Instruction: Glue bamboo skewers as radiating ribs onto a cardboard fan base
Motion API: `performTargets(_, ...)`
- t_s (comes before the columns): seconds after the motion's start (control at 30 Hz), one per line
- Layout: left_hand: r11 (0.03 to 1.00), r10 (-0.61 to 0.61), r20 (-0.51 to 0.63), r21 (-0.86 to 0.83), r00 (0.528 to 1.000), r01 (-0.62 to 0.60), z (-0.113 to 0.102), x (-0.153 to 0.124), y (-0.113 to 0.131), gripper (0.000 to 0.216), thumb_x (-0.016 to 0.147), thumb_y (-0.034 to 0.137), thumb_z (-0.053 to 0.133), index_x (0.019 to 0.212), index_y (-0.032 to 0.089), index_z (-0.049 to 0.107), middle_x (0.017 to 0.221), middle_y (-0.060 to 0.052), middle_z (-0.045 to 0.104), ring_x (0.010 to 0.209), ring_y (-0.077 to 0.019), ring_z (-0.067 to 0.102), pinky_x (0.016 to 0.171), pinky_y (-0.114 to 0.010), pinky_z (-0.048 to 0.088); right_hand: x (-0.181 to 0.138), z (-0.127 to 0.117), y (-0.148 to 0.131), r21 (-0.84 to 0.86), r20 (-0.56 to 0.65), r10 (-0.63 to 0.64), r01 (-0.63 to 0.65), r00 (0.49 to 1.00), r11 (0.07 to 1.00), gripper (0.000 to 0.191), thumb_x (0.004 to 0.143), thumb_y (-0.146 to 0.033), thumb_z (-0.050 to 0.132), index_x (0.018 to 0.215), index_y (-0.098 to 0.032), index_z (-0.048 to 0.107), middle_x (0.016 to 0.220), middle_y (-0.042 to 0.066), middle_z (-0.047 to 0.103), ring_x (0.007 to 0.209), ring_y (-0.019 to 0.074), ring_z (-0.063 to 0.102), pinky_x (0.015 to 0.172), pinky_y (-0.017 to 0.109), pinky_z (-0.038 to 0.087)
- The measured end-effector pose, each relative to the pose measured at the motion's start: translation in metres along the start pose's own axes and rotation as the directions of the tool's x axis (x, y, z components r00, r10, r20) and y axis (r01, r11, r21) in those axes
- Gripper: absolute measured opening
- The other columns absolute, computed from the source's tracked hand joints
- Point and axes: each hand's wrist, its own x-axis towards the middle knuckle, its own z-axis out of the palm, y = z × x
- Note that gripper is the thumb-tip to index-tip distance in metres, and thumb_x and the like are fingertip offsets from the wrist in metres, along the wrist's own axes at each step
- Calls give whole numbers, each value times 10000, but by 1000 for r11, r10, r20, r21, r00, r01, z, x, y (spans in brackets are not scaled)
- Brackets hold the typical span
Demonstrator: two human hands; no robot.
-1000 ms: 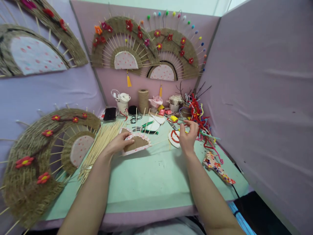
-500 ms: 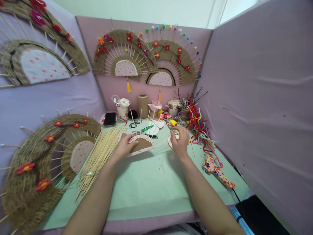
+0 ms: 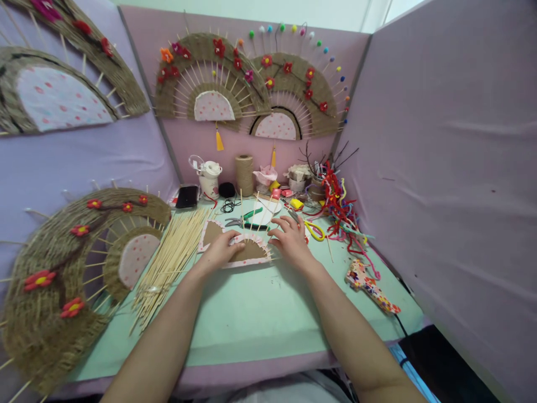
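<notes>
A brown cardboard half-disc (image 3: pixel 248 251) with a pink spotted edge and thin wooden sticks poking out lies on the green table (image 3: pixel 251 313). My left hand (image 3: pixel 221 252) rests on its left part, fingers curled and pressing it down. My right hand (image 3: pixel 289 238) hovers at its right edge, fingers spread, touching the stick ends. A second half-disc (image 3: pixel 208 231) lies just behind the left hand. A heap of bamboo sticks (image 3: pixel 172 257) lies left of my left hand.
A large woven fan (image 3: pixel 71 268) leans at the left; more fans hang on the walls. Behind the work stand pliers (image 3: pixel 247 218), yellow scissors (image 3: pixel 312 228), a twine spool (image 3: pixel 244 173), a white cup (image 3: pixel 208 178), pipe cleaners (image 3: pixel 342 207) and a patterned glue gun (image 3: pixel 371 286).
My right hand has come left from the white disc with the red ring to the right edge of the half-disc. The left hand stays pressed on the half-disc.
</notes>
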Motion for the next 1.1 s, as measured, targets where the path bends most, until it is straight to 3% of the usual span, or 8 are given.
performTargets(0.33, 993, -62, 150, 109, 987, 46, 15, 2, -13, 292, 752, 428, 577, 921, 202, 652, 887, -46, 704, 837, -242, 633, 684, -298, 426, -7, 10, 5, 26, 184, 9, -14, 983, 1000, 36, 818, -313, 717, 819, -284, 736, 1075, 31, 689, 1133, 269, 490, 1119, 648, 90)
performTargets(0.53, 978, -74, 174, 205, 982, 38, 15, 0, -11, 279, 778, 412, 561, 937, 194, 634, 887, -68, 700, 873, -260, 640, 663, -300, 404, -7, 11, 5, 12, 236, 34, -38, 971, 999, 75, 836, -340, 696, 813, -286, 742, 959, 31, 683, 1055, 260, 482, 1108, 633, 116)
performTargets(1.1, 953, -130, 182, 296, 975, 72, 17, 1, -5, 255, 837, 356, 580, 1008, 177, 639, 973, -84, 711, 909, -238, 650, 747, -283, 432, -6, 10, 4, -27, 332, 117, -115, 936, 993, 143, 874, -336, 646, 822, -280, 767, 1001, 41, 676, 1076, 257, 476, 1115, 596, 97)
